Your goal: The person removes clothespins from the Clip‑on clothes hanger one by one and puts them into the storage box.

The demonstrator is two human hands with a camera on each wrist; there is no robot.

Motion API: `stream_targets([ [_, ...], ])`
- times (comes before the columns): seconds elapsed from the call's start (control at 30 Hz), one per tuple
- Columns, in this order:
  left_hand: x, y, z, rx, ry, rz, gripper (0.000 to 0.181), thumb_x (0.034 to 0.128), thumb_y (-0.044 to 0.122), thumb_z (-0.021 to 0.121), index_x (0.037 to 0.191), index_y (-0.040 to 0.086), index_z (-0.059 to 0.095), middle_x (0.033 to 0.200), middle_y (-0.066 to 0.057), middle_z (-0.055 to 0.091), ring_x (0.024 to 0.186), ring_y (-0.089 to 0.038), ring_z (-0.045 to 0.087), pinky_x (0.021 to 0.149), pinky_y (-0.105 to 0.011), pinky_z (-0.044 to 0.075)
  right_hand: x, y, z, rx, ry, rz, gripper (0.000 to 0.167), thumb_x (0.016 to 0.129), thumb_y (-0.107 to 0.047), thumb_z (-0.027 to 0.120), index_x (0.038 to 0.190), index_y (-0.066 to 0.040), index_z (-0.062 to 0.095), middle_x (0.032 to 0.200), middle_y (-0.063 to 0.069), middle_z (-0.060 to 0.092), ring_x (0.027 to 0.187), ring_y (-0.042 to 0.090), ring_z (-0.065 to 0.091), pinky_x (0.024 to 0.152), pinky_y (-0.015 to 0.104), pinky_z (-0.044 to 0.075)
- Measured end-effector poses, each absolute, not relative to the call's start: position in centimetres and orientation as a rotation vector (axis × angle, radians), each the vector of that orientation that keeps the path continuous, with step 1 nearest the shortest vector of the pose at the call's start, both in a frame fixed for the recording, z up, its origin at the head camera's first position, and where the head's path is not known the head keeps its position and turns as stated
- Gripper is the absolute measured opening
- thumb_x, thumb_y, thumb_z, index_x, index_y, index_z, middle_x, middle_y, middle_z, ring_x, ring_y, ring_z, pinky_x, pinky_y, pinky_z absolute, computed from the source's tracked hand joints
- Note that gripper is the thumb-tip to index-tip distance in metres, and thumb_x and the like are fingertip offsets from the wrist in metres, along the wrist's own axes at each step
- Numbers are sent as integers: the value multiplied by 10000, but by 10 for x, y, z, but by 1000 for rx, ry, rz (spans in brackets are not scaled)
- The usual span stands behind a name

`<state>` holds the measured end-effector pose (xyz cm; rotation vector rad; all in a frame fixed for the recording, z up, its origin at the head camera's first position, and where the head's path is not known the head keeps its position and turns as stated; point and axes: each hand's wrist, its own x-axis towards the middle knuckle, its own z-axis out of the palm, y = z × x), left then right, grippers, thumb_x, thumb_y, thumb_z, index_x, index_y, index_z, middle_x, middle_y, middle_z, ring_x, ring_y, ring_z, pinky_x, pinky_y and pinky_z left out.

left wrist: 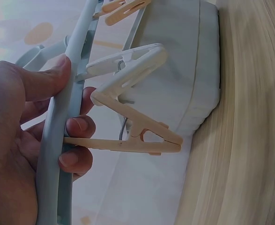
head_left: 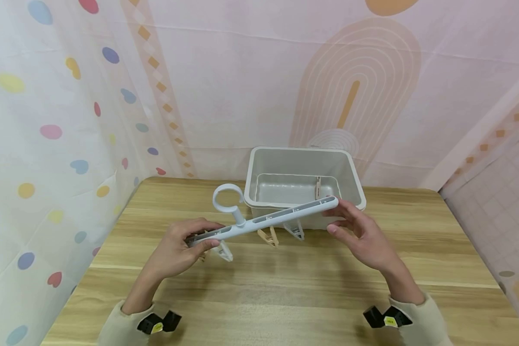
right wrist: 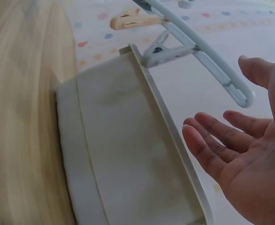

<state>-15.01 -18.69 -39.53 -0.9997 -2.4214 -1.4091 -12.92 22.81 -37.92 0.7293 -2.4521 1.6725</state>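
Our bin (head_left: 300, 162) holds maybe a clip (head_left: 317, 188). Our left hand (head_left: 176, 250) grips the hanger (head_left: 255, 225); the right wrist view shows our right hand (right wrist: 256, 171) loose, apart.

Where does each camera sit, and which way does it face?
Head: worn on the head, facing forward and down at the clip hanger, plastic bin and wooden tabletop; left hand, right hand and sleeves show.
Left wrist: worn there, facing the left hand's grip on the hanger, with a peach clothespin and a white clothespin; only this hand shows.
Right wrist: worn there, facing the bin's outside and the hanger's end; only the right hand shows.
Shared: both wrist views show the hanger, bin and tabletop.
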Motion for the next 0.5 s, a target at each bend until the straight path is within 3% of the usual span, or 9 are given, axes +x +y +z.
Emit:
stream_targets([
  [0.23, -151, -187, -398, -1013, -2421, -1423, 296, 858, 44, 814, 1120, 170, 762, 948, 17, 764, 509, -126, 604, 478, -198, 475, -129, 217, -386, 683, -2525, 1664, 408, 1018, -96, 636, 1414, -134, 543, 1297, 154, 659, 1202, 215, 638, 964, 247, 547],
  [0.5, -150, -182, -397, -1035, -2414, -1490, 276, 875, 28, 792, 1129, 131, 757, 968, -42, 765, 511, -154, 629, 456, -211, 507, -127, 202, -394, 696, -2530, 1666, 406, 1005, -119, 660, 1400, -126, 568, 1286, 107, 676, 1203, 317, 640, 981, 284, 557],
])
